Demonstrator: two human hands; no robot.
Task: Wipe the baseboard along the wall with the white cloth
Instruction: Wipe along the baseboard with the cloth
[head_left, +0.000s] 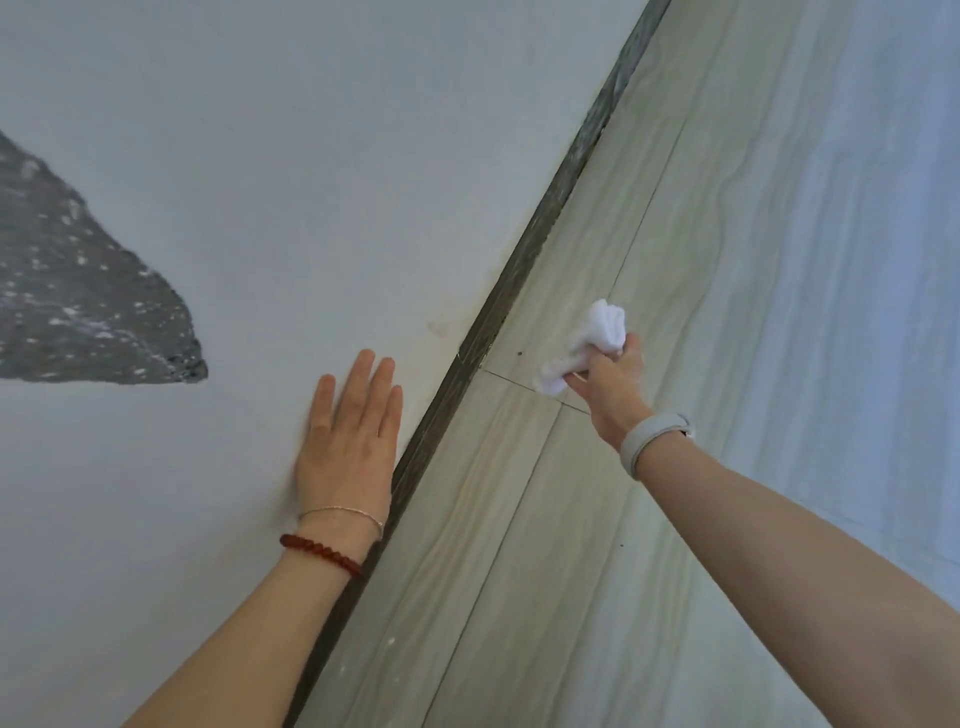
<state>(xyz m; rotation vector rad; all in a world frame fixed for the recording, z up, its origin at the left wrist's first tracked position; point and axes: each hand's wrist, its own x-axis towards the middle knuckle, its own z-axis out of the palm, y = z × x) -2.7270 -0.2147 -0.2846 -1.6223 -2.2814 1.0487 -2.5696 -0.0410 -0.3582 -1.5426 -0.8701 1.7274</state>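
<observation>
Left hand (347, 441) flat against pale painted wall (311, 182), fingers straight and close together, holding nothing, just beside dark narrow baseboard strip (524, 260). Thin silver chain bracelet (345, 514) and red beaded bracelet (322, 556) on left wrist.

Right hand (613, 389) out over the floor, fingers curled tightly round crumpled white cloth (584, 345); bunched cloth sticking out above and to the left of the fist. Pale grey wristband (652, 436) on right wrist.

White cloth near the baseboard but apart from it, over pale wood-grain floor tiles (597, 545), close to a tile joint; cannot tell whether touching the floor or held just above it.

Baseboard running diagonally from lower left to upper right, between wall and floor, surface mottled and dusty-looking. Large irregular dark grey patch (78, 291) of bare rough surface on the wall at far left, well apart from both hands. Small dark speck on the tile between baseboard and cloth. Bright bluish light across the floor at far right.
</observation>
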